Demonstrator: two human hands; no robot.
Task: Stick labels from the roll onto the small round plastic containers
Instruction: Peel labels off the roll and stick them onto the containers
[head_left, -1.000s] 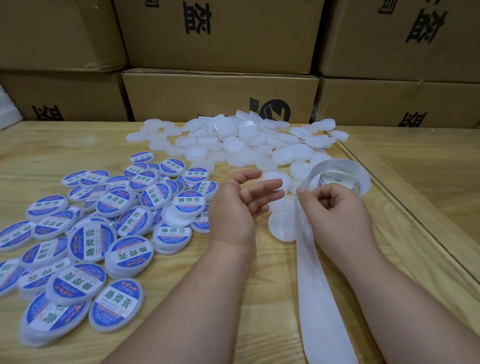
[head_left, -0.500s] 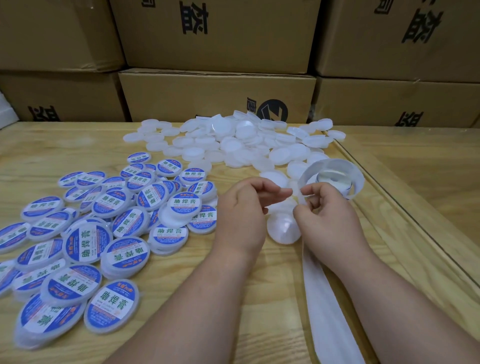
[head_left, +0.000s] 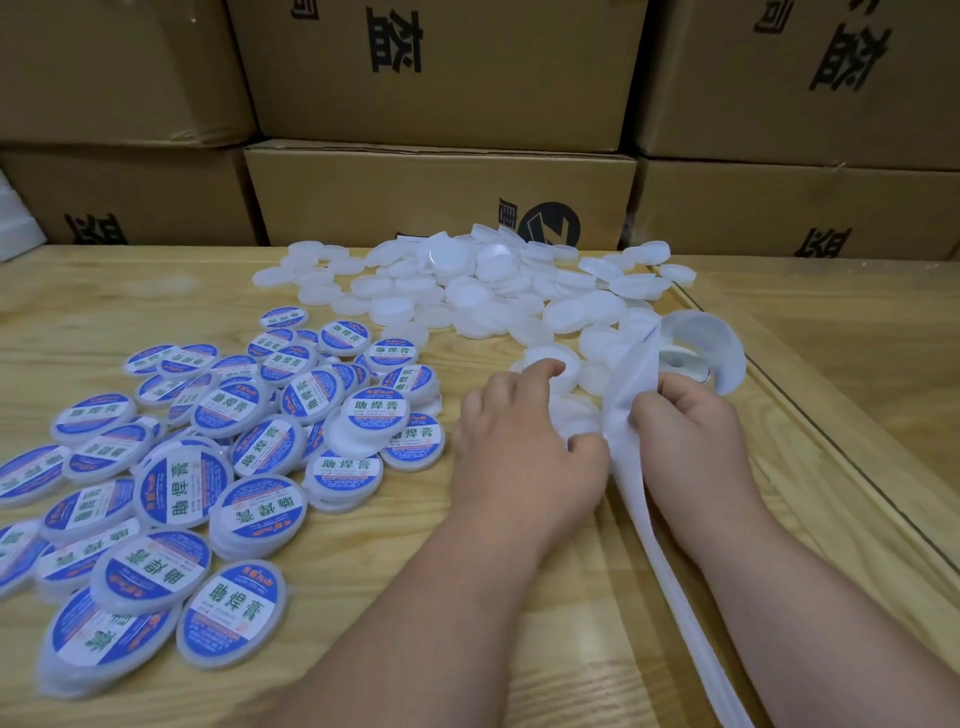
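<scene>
My left hand (head_left: 524, 447) is curled over a blank white round container (head_left: 571, 415) on the table, thumb and fingers round its rim. Right beside it, my right hand (head_left: 685, 426) pinches the white backing strip (head_left: 631, 384) of the label roll (head_left: 701, 348), which lies just behind that hand. The used strip (head_left: 685, 618) trails toward me between my forearms. No label shows between my fingers. Several blank containers (head_left: 467, 291) are heaped at the back. Several labelled blue-and-white containers (head_left: 234, 457) lie on the left.
The wooden table (head_left: 395, 530) has a raised edge strip (head_left: 810, 431) on the right, close to the roll. Stacked cardboard boxes (head_left: 441, 197) wall off the back. A white object (head_left: 15, 228) sits at the far left edge.
My left hand opened, met my right hand at the strip, then dropped onto a blank container. My right hand kept its hold on the strip, and the roll shifted slightly.
</scene>
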